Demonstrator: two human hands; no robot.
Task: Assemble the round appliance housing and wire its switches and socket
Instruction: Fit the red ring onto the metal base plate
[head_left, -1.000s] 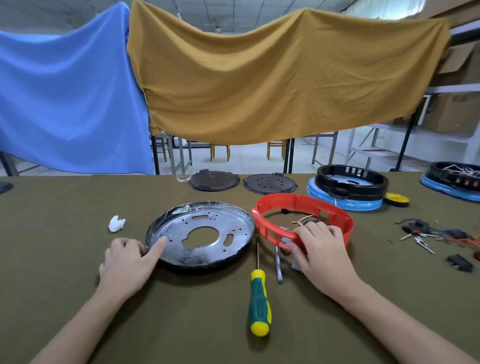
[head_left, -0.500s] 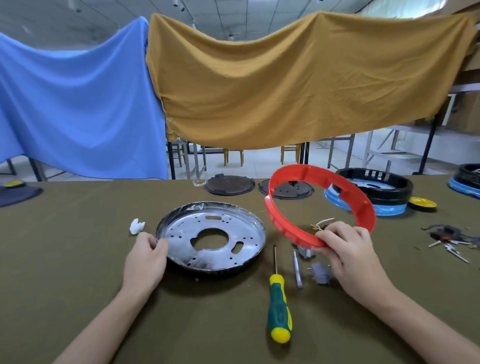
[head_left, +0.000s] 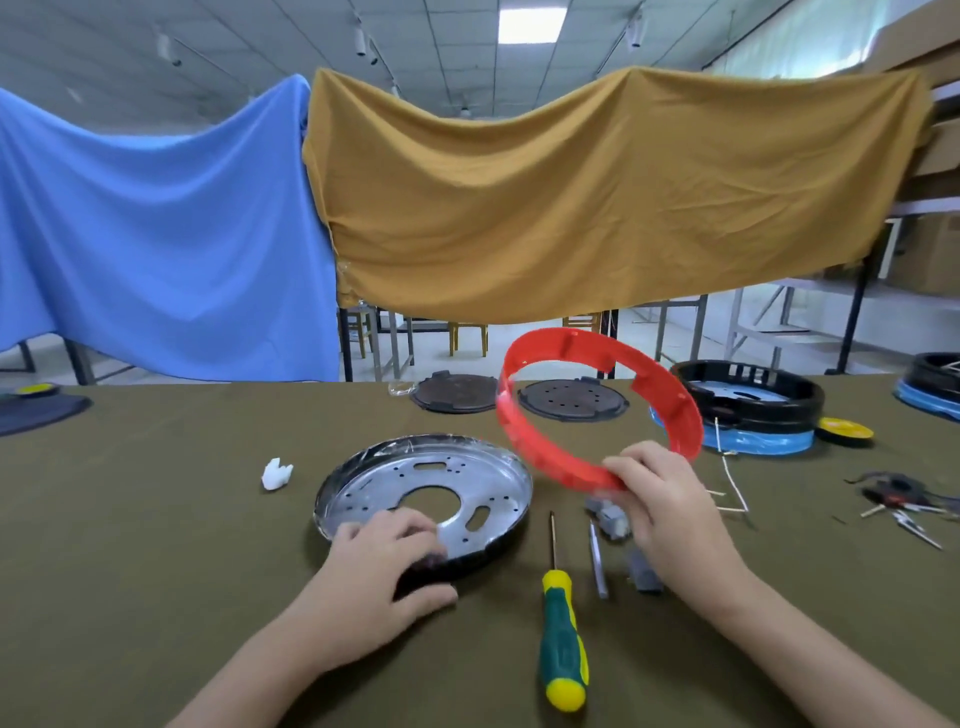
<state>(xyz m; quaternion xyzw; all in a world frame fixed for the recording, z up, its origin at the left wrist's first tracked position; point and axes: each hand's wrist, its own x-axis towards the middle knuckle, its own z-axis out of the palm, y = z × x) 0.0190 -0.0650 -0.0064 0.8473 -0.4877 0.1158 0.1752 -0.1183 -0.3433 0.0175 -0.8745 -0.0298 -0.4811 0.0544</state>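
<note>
While the right hand (head_left: 670, 514) grips the near rim of the red ring (head_left: 597, 410), fingers curled over its upper edge, the ring is held clear of the table (head_left: 156, 519), tilted steeply so that its far arc rises well above and beyond the fingers; the thumb's position on the ring cannot be made out. The left hand (head_left: 363, 582) rests on the near edge of the metal base plate (head_left: 431, 493); its fingers curl over the rim onto the plate's inner face and the thumb lies against the dark outer wall, so it holds the plate; the plate lies flat, its central opening just beyond the fingertips. The ring's lower arc hangs just beside the plate's right edge, not touching it as far as can be told. Below the right fingers lie small grey parts (head_left: 615, 522), blurred, with thin pale wires (head_left: 732, 483) to their right; between the two hands lie a green-and-yellow screwdriver (head_left: 563, 634) and a slim metal tool (head_left: 597, 558), both pointing away. A small white piece (head_left: 277, 474) lies left of and beyond the left fingers; two dark round discs (head_left: 571, 399) sit at the far table edge, beyond the ring.
</note>
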